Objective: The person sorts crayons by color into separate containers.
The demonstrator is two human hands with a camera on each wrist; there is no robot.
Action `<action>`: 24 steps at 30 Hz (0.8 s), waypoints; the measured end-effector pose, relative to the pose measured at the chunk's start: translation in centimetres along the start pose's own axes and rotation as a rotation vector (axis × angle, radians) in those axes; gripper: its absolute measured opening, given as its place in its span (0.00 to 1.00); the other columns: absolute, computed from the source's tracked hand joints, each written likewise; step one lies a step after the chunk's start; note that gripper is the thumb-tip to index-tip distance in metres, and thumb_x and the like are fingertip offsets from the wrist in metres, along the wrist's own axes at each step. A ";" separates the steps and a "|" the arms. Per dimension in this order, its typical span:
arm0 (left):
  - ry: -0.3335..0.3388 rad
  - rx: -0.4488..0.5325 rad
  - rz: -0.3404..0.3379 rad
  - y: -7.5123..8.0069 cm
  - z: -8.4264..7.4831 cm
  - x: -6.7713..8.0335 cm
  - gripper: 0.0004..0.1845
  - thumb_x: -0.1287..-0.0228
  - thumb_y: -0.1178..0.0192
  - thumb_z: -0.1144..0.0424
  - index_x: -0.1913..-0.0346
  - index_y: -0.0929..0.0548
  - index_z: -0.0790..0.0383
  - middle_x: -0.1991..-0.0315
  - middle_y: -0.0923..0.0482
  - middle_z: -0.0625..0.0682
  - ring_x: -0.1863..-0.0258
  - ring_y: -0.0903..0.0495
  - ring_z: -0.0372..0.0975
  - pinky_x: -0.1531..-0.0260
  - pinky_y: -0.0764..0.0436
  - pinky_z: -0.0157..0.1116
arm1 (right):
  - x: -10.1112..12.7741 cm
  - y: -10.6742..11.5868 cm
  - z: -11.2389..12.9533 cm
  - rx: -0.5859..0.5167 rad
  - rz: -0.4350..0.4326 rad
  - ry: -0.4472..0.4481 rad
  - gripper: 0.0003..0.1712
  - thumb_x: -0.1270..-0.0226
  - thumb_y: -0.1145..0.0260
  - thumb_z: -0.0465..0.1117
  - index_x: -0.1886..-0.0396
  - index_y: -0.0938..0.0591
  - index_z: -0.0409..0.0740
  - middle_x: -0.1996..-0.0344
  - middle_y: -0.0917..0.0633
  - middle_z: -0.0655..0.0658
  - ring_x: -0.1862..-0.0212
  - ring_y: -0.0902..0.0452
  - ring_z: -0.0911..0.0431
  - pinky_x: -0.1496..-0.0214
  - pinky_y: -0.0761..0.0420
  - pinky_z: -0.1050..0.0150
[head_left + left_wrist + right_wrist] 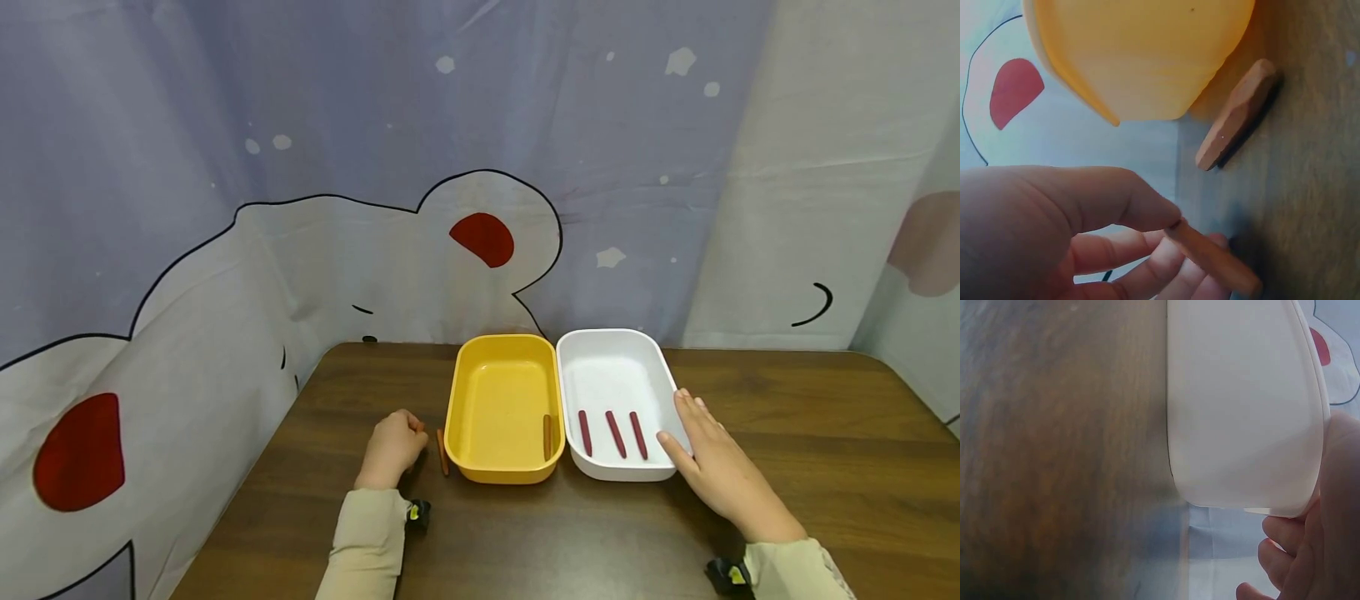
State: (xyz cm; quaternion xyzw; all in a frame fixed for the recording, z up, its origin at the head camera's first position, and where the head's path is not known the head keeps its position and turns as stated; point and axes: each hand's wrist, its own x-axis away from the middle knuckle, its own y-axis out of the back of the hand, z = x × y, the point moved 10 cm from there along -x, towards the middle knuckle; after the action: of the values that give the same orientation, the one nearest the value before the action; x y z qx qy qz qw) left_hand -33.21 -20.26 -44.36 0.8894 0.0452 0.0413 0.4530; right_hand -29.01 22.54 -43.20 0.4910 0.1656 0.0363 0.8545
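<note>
Left hand pinches a thin orange-brown stick between curled fingers on the dark wooden bench, left of the yellow plastic tray, while right hand, fingers straight and together, rests against the white plastic tray holding three dark red sticks.

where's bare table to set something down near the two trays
Bare wood right of the white tray past the right hand, and along the near edge. Crowded left of the yellow tray: left hand and brown stick.

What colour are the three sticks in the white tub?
Dark red, the three sticks in the white tub; the head view shows them best.
</note>
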 end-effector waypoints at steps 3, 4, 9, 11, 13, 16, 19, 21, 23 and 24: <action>-0.010 0.024 -0.007 0.3 0.0 -0.2 0.09 0.38 0.42 0.69 0.58 0.20 0.71 0.68 0.19 0.57 0.71 0.21 0.46 0.65 0.19 0.44 | 0.0 0.0 0.0 -0.002 0.002 -0.002 0.43 0.18 0.47 0.54 0.21 0.48 0.28 0.23 0.46 0.26 0.24 0.51 0.29 0.29 0.46 0.29; -0.009 0.044 -0.006 0.4 0.0 -0.2 0.10 0.38 0.42 0.69 0.57 0.19 0.71 0.66 0.19 0.57 0.70 0.20 0.46 0.62 0.18 0.45 | 0.0 0.0 0.0 -0.002 0.003 -0.003 0.43 0.18 0.47 0.54 0.21 0.48 0.28 0.23 0.46 0.26 0.24 0.51 0.29 0.29 0.46 0.29; -0.002 0.193 0.018 0.6 0.0 -0.2 0.16 0.36 0.45 0.69 0.48 0.20 0.73 0.64 0.17 0.57 0.74 0.21 0.42 0.56 0.19 0.45 | 0.0 0.0 0.0 0.003 0.009 -0.006 0.43 0.19 0.47 0.54 0.21 0.48 0.28 0.23 0.46 0.26 0.24 0.52 0.29 0.28 0.46 0.30; -0.007 0.279 0.039 0.5 -0.2 -0.2 0.17 0.35 0.45 0.70 0.46 0.20 0.74 0.64 0.16 0.58 0.77 0.21 0.41 0.59 0.18 0.44 | 0.0 0.0 0.0 0.004 0.012 -0.007 0.43 0.18 0.48 0.55 0.21 0.48 0.29 0.23 0.46 0.26 0.24 0.52 0.29 0.28 0.46 0.31; -0.007 0.376 0.068 0.3 -0.3 -0.1 0.16 0.32 0.45 0.71 0.44 0.21 0.76 0.64 0.16 0.61 0.78 0.21 0.41 0.63 0.18 0.41 | 0.0 0.0 0.0 0.004 0.013 -0.007 0.44 0.19 0.48 0.55 0.21 0.48 0.28 0.23 0.46 0.26 0.24 0.52 0.29 0.28 0.46 0.31; -0.009 0.502 0.105 0.1 -0.7 0.0 0.16 0.29 0.45 0.73 0.43 0.23 0.78 0.61 0.17 0.64 0.74 0.19 0.42 0.69 0.16 0.37 | 0.0 -0.1 0.0 0.001 0.015 -0.009 0.44 0.18 0.48 0.55 0.21 0.49 0.29 0.23 0.46 0.26 0.24 0.52 0.29 0.28 0.46 0.30; -0.009 0.575 0.127 0.1 -1.2 0.2 0.16 0.27 0.46 0.73 0.42 0.23 0.78 0.58 0.18 0.66 0.68 0.19 0.43 0.69 0.15 0.36 | 0.0 0.0 0.0 0.002 0.015 -0.011 0.43 0.18 0.48 0.55 0.21 0.49 0.29 0.23 0.46 0.26 0.23 0.52 0.29 0.28 0.46 0.30; -0.013 0.601 0.141 0.2 -1.6 0.3 0.16 0.27 0.46 0.72 0.42 0.23 0.77 0.58 0.19 0.65 0.68 0.19 0.45 0.69 0.16 0.36 | 0.0 0.0 0.0 0.003 0.014 -0.011 0.43 0.18 0.48 0.55 0.21 0.49 0.29 0.23 0.46 0.26 0.23 0.52 0.29 0.28 0.46 0.29; -0.015 0.626 0.149 0.4 -2.0 0.4 0.15 0.27 0.46 0.72 0.42 0.22 0.75 0.58 0.19 0.63 0.67 0.19 0.45 0.69 0.16 0.36 | 0.0 0.0 0.0 0.002 0.014 -0.010 0.43 0.18 0.48 0.55 0.21 0.49 0.29 0.23 0.46 0.26 0.23 0.52 0.29 0.28 0.46 0.30; -0.017 0.634 0.151 0.5 -2.2 0.5 0.15 0.27 0.45 0.71 0.42 0.22 0.75 0.59 0.19 0.62 0.67 0.19 0.45 0.68 0.16 0.36 | 0.0 0.0 0.0 0.001 0.015 -0.010 0.44 0.18 0.48 0.55 0.20 0.49 0.29 0.23 0.46 0.27 0.23 0.52 0.29 0.28 0.46 0.30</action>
State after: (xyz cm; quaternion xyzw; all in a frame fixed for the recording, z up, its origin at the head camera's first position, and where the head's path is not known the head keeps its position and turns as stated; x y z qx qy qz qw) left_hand -32.94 -18.78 -42.65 0.9873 -0.0141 0.0511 0.1494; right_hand -29.05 22.53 -43.16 0.4929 0.1575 0.0403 0.8547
